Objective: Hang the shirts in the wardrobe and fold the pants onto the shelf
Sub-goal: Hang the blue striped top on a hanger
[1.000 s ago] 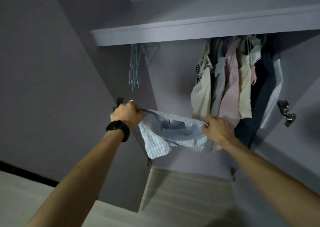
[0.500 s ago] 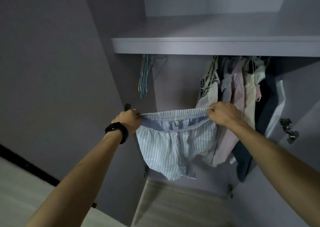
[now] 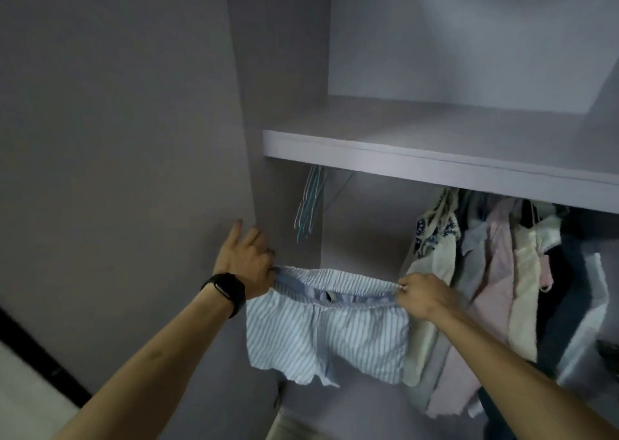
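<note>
Left hand (image 3: 246,262), black wristband (image 3: 224,292) on wrist: upper fingers now splayed, no longer a fist, waistband end still hooked at its lower edge. Right hand (image 3: 420,294) pinches other end. Pale blue white-striped cotton shorts (image 3: 321,339) hang stretched between hands, below shelf, overlapping row of hung shirts (image 3: 495,272). Behind: bare teal wire hangers (image 3: 310,205); above, grey wardrobe shelf (image 3: 435,164), its top now in view.

The shorts (image 3: 328,332) hang in front of the wardrobe (image 3: 284,104), held by the waistband between the left hand (image 3: 248,262) at their left end and the right hand (image 3: 420,294) at their right end. The shelf (image 3: 435,161) runs above them. Under it, hangers (image 3: 310,205) hang at the left above the left hand, and shirts (image 3: 495,272) hang at the right behind the right hand.
</note>
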Available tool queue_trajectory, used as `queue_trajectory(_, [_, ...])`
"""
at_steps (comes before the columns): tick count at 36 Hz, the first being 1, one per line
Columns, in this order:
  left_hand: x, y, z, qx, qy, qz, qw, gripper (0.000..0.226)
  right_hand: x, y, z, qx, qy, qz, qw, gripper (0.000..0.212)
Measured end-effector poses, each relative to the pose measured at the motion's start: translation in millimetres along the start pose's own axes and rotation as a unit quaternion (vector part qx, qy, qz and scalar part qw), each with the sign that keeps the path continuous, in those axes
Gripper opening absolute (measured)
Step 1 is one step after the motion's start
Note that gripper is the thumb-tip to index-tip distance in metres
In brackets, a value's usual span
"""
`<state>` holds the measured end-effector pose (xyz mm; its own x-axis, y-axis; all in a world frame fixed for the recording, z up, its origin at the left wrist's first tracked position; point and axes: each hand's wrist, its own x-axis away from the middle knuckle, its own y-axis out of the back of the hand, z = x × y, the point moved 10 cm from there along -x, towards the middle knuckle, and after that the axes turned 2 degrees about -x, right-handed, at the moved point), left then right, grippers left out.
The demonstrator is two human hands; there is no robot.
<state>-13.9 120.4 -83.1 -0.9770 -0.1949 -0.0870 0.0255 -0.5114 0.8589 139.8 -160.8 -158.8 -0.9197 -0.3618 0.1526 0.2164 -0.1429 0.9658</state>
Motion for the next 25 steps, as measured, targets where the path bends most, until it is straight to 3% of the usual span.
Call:
queue_trajectory(4, [-16,14,40,-0.048,0.045,-0.026,0.997,0.056,-41,-10,28,-0.08,0.044,0.094,0.991,0.019])
queue_trajectory(6, [-21,13,58,-0.07,0.073,-0.021,0.995,0.059,-59,-19,46,-0.155,0.046,0.179,0.971,0.035])
queue_trajectory(8, [-26,4,69,-0.096,0.088,-0.017,0.991,0.063,-80,-23,65,-0.184,0.051,0.217,0.957,0.037])
queue_trajectory(14, [-37,-14,79,-0.172,0.084,-0.042,0.981,0.078,-153,11,131,-0.253,0.107,0.029,0.961,0.04])
queue_trajectory(18, [-38,-22,76,-0.199,0.088,-0.08,0.973,0.082,-182,3,166,-0.282,0.109,-0.03,0.953,0.031])
queue_trajectory(25, [-42,-30,77,-0.237,0.097,-0.124,0.959,0.085,-213,-25,200,-0.397,0.06,-0.111,0.909,0.04])
